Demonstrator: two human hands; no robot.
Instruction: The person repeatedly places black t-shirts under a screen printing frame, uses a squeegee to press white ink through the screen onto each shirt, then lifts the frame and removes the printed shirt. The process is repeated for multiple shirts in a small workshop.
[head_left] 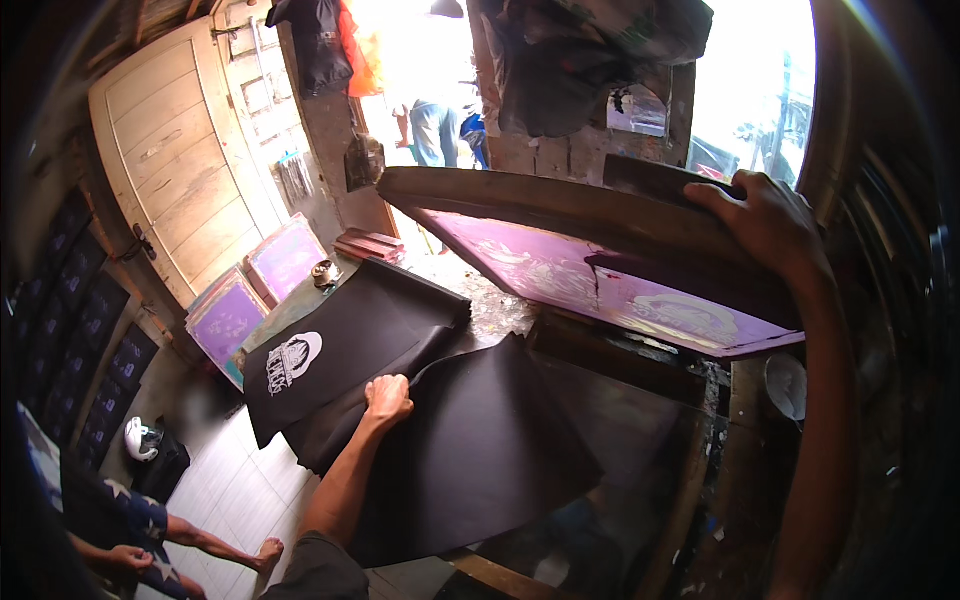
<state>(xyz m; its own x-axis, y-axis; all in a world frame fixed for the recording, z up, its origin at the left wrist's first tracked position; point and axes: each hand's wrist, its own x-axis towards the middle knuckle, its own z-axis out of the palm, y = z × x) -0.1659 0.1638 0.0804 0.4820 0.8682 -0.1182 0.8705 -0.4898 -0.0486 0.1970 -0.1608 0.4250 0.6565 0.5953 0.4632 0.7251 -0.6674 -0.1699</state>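
Observation:
My left hand (390,400) is closed on the edge of a black sheet (480,450), which lies curved over a dark glass-like printing bed (640,460). To its left is a stack of black sheets (390,310), the top one bearing a white printed emblem. My right hand (750,215) grips the raised screen frame (520,190) at upper right, whose pink-purple mesh (660,300) has pale stencilled shapes and hangs tilted over the bed.
Purple screens (225,325) lean left of the stack, near a wooden door (170,160). A seated person's bare leg (220,540) is at lower left, beside a white helmet (142,437). Another person (435,135) bends in the bright doorway. A pale container (785,385) sits at right.

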